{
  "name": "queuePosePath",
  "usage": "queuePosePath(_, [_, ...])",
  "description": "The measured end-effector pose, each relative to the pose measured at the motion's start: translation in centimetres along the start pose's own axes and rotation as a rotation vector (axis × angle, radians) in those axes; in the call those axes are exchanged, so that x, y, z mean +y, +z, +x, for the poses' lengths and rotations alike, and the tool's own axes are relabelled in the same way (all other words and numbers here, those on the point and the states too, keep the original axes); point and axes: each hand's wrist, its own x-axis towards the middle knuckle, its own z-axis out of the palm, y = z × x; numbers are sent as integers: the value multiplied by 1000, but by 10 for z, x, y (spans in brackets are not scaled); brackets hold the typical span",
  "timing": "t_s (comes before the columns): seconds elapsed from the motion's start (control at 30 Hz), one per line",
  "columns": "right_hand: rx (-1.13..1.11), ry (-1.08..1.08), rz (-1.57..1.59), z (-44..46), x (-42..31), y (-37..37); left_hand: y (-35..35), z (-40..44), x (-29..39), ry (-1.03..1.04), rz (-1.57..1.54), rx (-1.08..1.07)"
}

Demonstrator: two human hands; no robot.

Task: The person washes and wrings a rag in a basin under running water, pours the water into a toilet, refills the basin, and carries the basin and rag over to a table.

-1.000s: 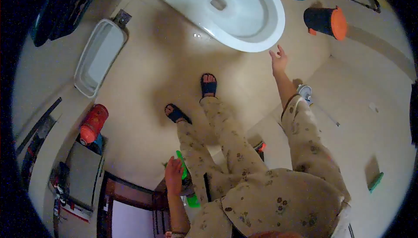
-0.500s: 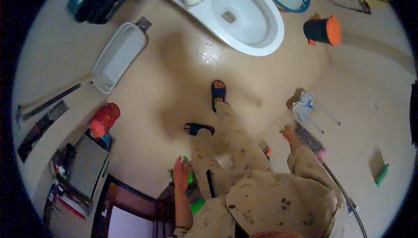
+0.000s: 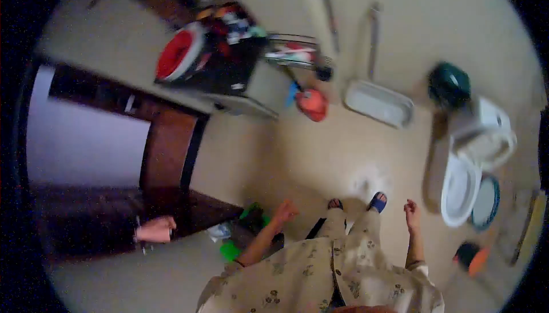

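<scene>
My left hand (image 3: 284, 213) hangs forward at my left side, its slightly blurred fingers loosely apart, with nothing seen in it. It is nearest a dark object with bright green parts (image 3: 230, 250) beside the brown door. On the other side, my right hand (image 3: 411, 210) is raised over the floor, fingers loosely parted and nothing visible in them. Beyond it stands the white toilet (image 3: 457, 198) with its lid up. My feet in dark blue sandals (image 3: 377, 202) are on the beige floor between the two hands.
A grey-white tub (image 3: 379, 104) and dark green bin (image 3: 449, 84) line the far wall. Near the toilet are a blue-rimmed basin (image 3: 486, 201) and black-and-orange bucket (image 3: 472, 257). A red object (image 3: 311, 104) lies by a wire rack (image 3: 291, 50). The brown door (image 3: 91, 221) stands left.
The view has swung left, bringing the doorway in and shifting the toilet rightward. My right hand has moved away from the brush and forward. My left hand remains at my left side.
</scene>
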Motion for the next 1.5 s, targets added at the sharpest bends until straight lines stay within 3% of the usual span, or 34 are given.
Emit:
queuePosePath(0.1, [-285,-171,-221,12,-104,52,-46,-48,20,296,27,97])
queuePosePath(0.23, [-467,-304,-519,26,-167,107,-96,-52,41,321,-220,214])
queuePosePath(0.3, [-636,-217,-648,40,-201,134,-119,-36,44,291,-232,269])
queuePosePath(0.47, [-844,-377,-1048,94,-322,254,-199,4,70,471,-369,276])
queuePosePath(0.5, [-844,-517,-1072,105,-346,282,-211,8,65,511,-432,297])
queuePosePath(0.53, [-831,-670,-1080,124,-379,318,-268,52,23,427,-525,240])
queuePosePath(0.57, [-792,-818,-1149,142,-412,358,-298,54,30,339,-617,191])
queuePosePath(0.6, [-758,-950,-1200,151,-436,399,-340,41,26,306,-135,238])
queuePosePath(0.63, [-839,-990,-1214,154,-478,450,-353,-10,65,254,351,271])
queuePosePath(0.67, [-915,-1033,-1243,154,-514,486,-348,-25,65,262,205,373])
queuePosePath(0.73, [-1019,-1380,-594,198,-530,593,-336,-44,60,322,-241,533])
queuePosePath(0.77, [-997,-1402,-865,202,-550,637,-326,-53,62,350,-397,600])
queuePosePath(0.8, [-958,-1412,-1136,153,-622,673,-322,-62,67,383,-519,661])
queuePosePath(0.87, [-1051,-1472,-734,131,-702,729,-323,-69,78,419,-671,773])
queuePosePath(0.93, [-908,-1593,-645,118,-773,778,-338,-74,97,457,-781,860])
queuePosePath(1.0, [-758,-1560,-624,133,-822,834,-366,-73,116,492,-848,922])
queuePosePath(1.1, [-535,-1702,-447,180,-880,905,-437,-71,165,572,-877,957])
queuePosePath(1.17, [-423,-1473,-328,221,-894,946,-489,-67,202,637,-838,926])
queuePosePath(1.2, [-404,-1462,-339,241,-913,956,-515,-65,225,677,-798,900])
queuePosePath(1.27, [-63,-1588,-346,277,-943,974,-574,-59,284,769,-684,813])
queuePosePath(1.33, [-125,-1345,-562,255,-1014,955,-645,-27,334,725,-672,687])
queuePosePath(1.4, [-58,-1532,-352,319,-1034,988,-691,-1,411,686,-652,594])
queuePosePath(1.5, [50,-1587,-409,341,-1078,1014,-693,21,527,666,-504,551])
